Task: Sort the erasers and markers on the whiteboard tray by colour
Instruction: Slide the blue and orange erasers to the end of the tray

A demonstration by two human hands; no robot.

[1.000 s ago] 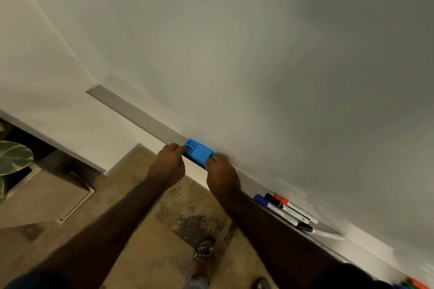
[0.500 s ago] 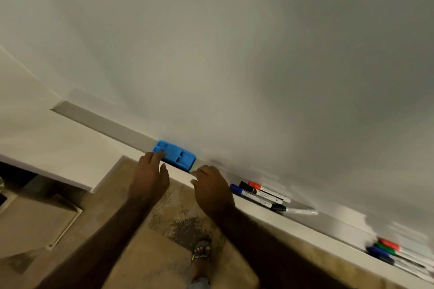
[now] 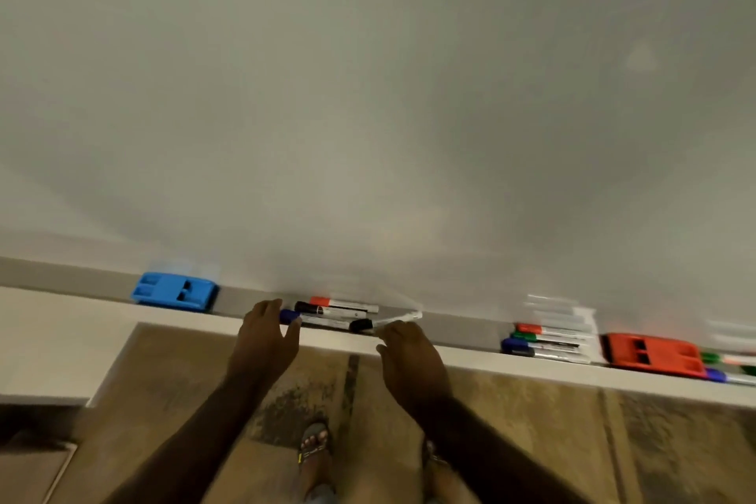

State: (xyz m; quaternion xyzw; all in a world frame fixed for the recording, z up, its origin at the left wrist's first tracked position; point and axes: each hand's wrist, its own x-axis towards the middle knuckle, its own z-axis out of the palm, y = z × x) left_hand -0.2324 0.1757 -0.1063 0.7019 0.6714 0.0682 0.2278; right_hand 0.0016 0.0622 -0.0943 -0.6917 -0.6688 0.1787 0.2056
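On the whiteboard tray (image 3: 462,333), the blue eraser (image 3: 174,292) lies far left. Just right of it my left hand (image 3: 266,336) hovers open over a blue-capped marker (image 3: 317,320). My right hand (image 3: 409,356) is open too, empty, near a black-capped marker (image 3: 386,322). Farther right lie three more markers (image 3: 548,342), then the red eraser (image 3: 652,354).

Your left hand (image 3: 266,333) hovers with fingers spread at the blue cap of a marker in the small cluster of whiteboard markers (image 3: 333,313) on the grey whiteboard tray (image 3: 462,327). Your right hand (image 3: 409,356), also loose, sits just beside the black-capped one. A blue plastic eraser (image 3: 174,291) lies left; an orange plastic eraser (image 3: 652,354) lies right, beside a blurred stack of markers (image 3: 550,342).
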